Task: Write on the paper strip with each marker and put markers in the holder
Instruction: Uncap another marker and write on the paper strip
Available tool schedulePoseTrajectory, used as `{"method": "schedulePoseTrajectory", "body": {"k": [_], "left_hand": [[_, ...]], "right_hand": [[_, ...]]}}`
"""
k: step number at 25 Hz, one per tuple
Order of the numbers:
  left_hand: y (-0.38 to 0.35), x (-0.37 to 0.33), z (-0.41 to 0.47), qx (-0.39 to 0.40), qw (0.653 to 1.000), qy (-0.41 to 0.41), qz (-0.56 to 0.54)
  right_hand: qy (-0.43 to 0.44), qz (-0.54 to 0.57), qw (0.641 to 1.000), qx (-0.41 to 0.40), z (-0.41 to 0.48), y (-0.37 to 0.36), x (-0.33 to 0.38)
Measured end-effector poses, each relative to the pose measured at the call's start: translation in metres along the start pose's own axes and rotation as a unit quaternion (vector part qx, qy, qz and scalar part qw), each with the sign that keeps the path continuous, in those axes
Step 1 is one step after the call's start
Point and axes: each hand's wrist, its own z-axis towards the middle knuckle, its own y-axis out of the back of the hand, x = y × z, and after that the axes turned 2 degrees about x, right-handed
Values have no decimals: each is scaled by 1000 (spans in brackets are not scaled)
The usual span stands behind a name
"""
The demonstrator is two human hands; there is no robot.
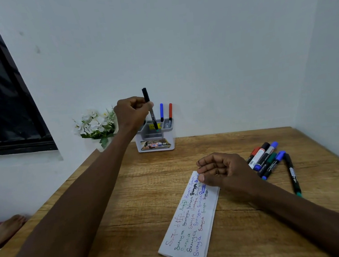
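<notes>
Nearest, on the bench (128, 187): paper strip (187, 227), long and white, lying slanted. Full of small words in red, green, blue, purple and black. Folded, by the look of the near edge. Thin and light, so likely to slide if bumped.

On its far end: right hand (221, 171), fingers loosely curled, nothing in them, thumb side down on the paper. Likely keeping the strip in place.

Just right of that hand: loose markers (265, 159) in a heap on the bench, touching one another, with red, black, blue and green caps. Beside the heap: long marker (293, 176), black with a green end, lying alone.

Further back, at the far edge of the bench: holder (155, 146), small, grey and white, with a few slots and a picture sticker on the front. Already standing inside: blue marker (161, 110) and red marker (170, 111).

Over the holder: left hand (131, 113), fingers closed round a thin marker (145, 94), black, tip down in a middle slot, top leaning a bit left. Touching the bottom or not: cannot tell.

Step in hand, at a guess: dropping this one in. Next: lower it a little and let go. Then pick one from the heap, pull off the cap, and write on the strip. Lots left to do, going by the heap.

Left of the holder: white flowers (95, 123).
</notes>
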Motion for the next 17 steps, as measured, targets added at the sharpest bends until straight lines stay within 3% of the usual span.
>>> {"method": "schedulePoseTrajectory", "body": {"k": [8, 17], "left_hand": [[-6, 15, -12, 88, 994, 61, 15], [17, 24, 10, -74, 990, 107, -57]], "right_hand": [[3, -5, 1000, -2, 0, 0, 0], [3, -4, 1000, -4, -1, -1, 1]]}}
